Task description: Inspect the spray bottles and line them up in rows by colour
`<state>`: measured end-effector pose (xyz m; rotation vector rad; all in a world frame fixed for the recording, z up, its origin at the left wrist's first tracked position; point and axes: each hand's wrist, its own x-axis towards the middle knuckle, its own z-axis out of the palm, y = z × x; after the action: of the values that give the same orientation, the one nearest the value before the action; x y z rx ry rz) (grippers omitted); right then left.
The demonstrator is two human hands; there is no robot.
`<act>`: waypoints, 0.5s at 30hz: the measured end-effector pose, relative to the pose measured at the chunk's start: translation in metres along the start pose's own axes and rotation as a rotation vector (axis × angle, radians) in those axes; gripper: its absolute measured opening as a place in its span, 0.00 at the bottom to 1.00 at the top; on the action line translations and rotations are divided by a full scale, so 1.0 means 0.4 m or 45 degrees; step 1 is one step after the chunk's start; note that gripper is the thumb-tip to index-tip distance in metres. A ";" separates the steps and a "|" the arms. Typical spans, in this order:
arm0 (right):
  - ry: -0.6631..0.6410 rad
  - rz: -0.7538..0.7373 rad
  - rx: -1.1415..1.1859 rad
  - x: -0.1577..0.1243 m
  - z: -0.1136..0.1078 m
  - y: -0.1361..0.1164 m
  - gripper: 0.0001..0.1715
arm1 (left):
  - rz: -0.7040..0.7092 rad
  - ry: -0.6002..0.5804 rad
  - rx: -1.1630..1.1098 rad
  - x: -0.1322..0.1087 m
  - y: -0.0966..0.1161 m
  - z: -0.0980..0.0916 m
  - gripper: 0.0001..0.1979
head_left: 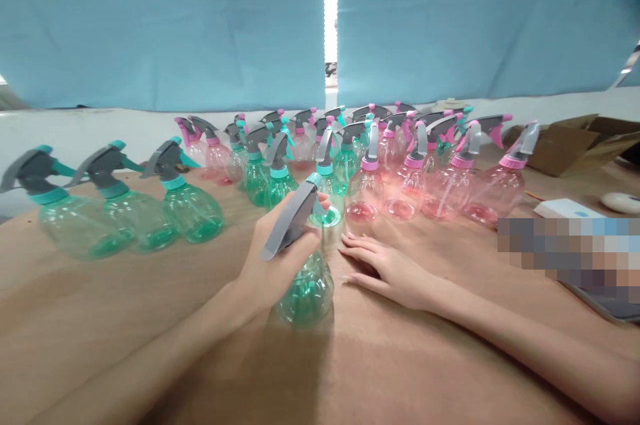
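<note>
The held green bottle (pixel 305 295) already has its grey spray head (pixel 290 221) on, as do the standing bottles whose tops show, so the work looks well along, though what is left cannot be told. That 1 bottle is in the left hand (pixel 266 271), curled closed round its neck, while the right hand (pixel 393 271) lies just right of it, palm down, fingers loosely spread, holding nothing. Left of it stand 3 green bottles (pixel 193 211), beyond it to the right 4 pink bottles (pixel 447 191), and behind it overlapping bottles (pixel 256 178), too crowded to count.
</note>
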<state>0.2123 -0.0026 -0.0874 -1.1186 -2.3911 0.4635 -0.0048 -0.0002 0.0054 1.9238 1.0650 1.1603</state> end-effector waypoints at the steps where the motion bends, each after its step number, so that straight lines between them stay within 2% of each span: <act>1: -0.001 0.000 -0.002 0.000 0.000 0.001 0.31 | 0.002 -0.010 0.003 0.000 0.000 -0.001 0.14; 12: -0.019 0.012 0.015 -0.004 0.006 0.013 0.34 | -0.011 -0.079 -0.047 0.003 0.014 -0.002 0.15; 15: -0.034 0.018 0.006 -0.005 0.008 0.016 0.34 | 0.003 -0.074 -0.049 0.004 0.017 -0.004 0.11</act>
<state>0.2158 -0.0005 -0.0938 -1.1347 -2.4055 0.4914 -0.0038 -0.0018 0.0122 1.9178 1.0033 1.1111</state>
